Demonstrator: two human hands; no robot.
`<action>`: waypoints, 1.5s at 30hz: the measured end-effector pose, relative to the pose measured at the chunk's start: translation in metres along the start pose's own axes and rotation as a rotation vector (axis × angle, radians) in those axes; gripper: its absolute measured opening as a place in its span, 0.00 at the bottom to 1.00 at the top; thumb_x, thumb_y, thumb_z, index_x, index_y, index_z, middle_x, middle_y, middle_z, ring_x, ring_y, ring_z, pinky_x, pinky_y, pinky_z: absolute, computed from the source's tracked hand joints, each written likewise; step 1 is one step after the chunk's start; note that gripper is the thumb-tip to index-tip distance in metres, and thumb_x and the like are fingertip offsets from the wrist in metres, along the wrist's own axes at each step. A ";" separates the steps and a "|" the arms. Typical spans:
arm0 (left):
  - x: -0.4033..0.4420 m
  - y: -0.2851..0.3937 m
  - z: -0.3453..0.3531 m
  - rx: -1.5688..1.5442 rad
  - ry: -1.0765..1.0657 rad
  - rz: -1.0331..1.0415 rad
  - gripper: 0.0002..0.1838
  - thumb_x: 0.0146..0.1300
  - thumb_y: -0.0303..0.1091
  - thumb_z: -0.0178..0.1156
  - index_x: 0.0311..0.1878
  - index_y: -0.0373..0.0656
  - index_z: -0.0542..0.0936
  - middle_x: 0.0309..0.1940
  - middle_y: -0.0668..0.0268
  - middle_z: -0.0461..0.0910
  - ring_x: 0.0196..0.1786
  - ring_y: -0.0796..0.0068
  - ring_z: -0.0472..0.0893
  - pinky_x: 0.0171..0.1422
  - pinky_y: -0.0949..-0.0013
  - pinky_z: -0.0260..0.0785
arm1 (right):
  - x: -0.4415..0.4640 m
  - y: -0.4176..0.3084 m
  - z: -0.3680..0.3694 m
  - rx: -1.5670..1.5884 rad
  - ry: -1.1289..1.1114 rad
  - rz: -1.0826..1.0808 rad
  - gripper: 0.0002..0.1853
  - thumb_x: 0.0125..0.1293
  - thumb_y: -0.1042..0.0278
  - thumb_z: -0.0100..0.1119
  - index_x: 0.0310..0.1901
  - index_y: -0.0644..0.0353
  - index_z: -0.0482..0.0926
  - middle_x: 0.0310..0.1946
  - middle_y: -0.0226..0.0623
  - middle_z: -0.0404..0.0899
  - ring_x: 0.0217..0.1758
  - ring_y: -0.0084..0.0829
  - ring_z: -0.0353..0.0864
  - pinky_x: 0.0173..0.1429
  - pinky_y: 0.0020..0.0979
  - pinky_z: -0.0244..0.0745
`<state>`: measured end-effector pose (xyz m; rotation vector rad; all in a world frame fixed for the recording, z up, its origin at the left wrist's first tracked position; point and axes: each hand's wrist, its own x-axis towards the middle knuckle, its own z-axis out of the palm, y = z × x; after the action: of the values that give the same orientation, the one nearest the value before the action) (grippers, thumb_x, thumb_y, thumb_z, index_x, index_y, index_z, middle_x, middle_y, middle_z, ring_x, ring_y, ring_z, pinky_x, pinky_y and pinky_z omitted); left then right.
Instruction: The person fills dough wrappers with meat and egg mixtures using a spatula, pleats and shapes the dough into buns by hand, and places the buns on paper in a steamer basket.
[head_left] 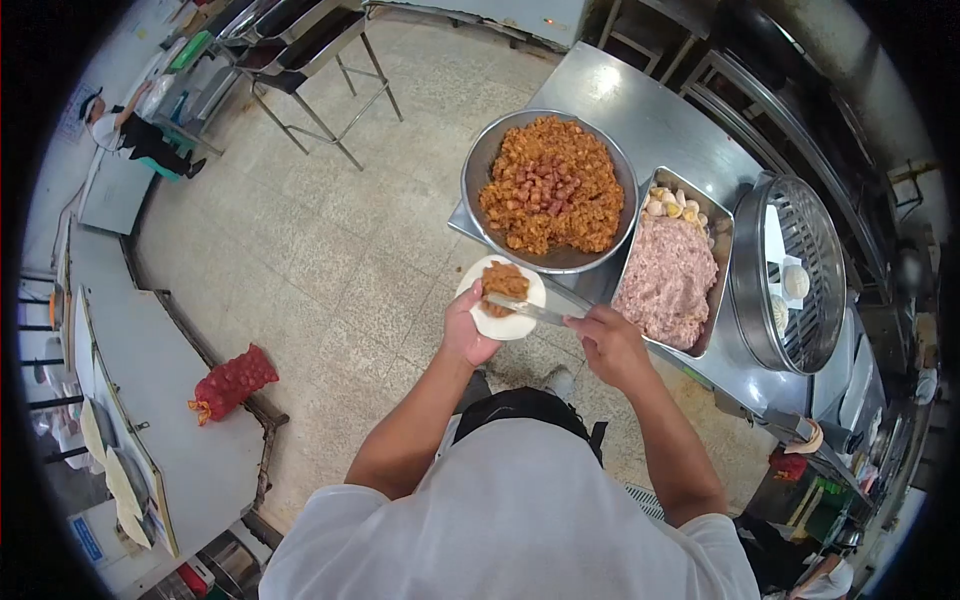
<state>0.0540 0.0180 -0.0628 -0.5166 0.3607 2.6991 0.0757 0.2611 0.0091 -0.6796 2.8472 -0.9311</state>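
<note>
- One view, from the head, facing forward and steeply down.
- Round, wide field, black corners.
- Nearest, bottom centre: shirt [505,510]; left hand [467,332] and right hand [612,347] just beyond, mid-frame.
- Farther: floor [300,220], small person [128,132] at upper left.

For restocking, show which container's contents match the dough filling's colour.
The round bowl: orange mix, like the filling on the dough; the tray holds pink mince.

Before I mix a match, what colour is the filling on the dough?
The filling is orange-brown, clearest in the head view.
</note>
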 end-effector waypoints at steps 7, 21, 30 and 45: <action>-0.016 0.017 -0.003 -0.010 -0.061 0.125 0.27 0.72 0.40 0.51 0.70 0.39 0.65 0.66 0.51 0.72 0.68 0.50 0.73 0.74 0.43 0.63 | 0.003 -0.042 -0.039 0.033 0.040 0.085 0.18 0.54 0.83 0.62 0.47 0.55 0.85 0.34 0.41 0.78 0.36 0.44 0.81 0.40 0.39 0.78; -0.020 0.063 -0.031 0.054 -0.173 0.029 0.31 0.68 0.43 0.57 0.71 0.40 0.66 0.67 0.52 0.73 0.68 0.53 0.73 0.75 0.46 0.64 | 0.048 -0.018 -0.061 -0.291 0.032 0.030 0.18 0.57 0.78 0.56 0.49 0.53 0.85 0.35 0.41 0.80 0.39 0.45 0.82 0.43 0.43 0.79; -0.020 0.052 -0.029 -0.050 -0.346 -0.049 0.38 0.68 0.53 0.56 0.72 0.36 0.63 0.68 0.49 0.69 0.69 0.48 0.72 0.76 0.43 0.60 | 0.075 0.020 -0.010 -0.416 -0.157 0.119 0.19 0.61 0.72 0.52 0.54 0.52 0.83 0.43 0.43 0.83 0.45 0.45 0.85 0.48 0.45 0.81; 0.009 0.034 -0.030 0.002 -0.088 0.034 0.26 0.67 0.36 0.56 0.66 0.37 0.70 0.62 0.51 0.76 0.65 0.51 0.76 0.73 0.45 0.66 | 0.022 -0.014 0.026 -0.054 0.153 -0.007 0.17 0.57 0.78 0.60 0.48 0.53 0.86 0.35 0.38 0.77 0.38 0.42 0.80 0.42 0.41 0.78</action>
<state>0.0414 -0.0191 -0.0875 -0.3925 0.3506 2.7436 0.0669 0.2269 -0.0027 -0.6501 3.0152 -0.9492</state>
